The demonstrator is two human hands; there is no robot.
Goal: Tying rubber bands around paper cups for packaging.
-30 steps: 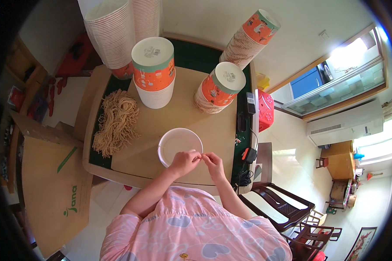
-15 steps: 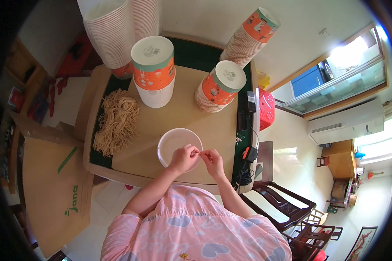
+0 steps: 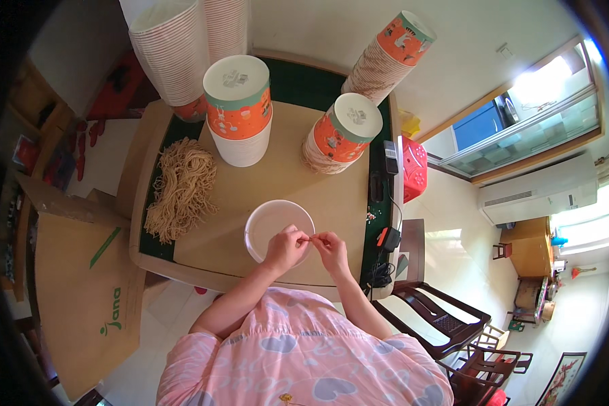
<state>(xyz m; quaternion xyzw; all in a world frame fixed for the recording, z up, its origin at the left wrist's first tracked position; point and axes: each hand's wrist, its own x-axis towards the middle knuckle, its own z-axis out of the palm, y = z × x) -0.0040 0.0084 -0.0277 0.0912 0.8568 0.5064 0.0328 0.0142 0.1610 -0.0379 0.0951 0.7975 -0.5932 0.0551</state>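
Left hand and right hand nearly meet above the right side of the white tub, each grip pinched; contents too small to tell. Tub stands open on worktop, beyond tan string bundle.

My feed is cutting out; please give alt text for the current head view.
A person's left hand and right hand, fingertips pinched, meet near the right rim of a white paper tub on a table; anything between them is too small to tell. A bundle of tan string lies to the left, and stacks of paper tubs stand beyond.
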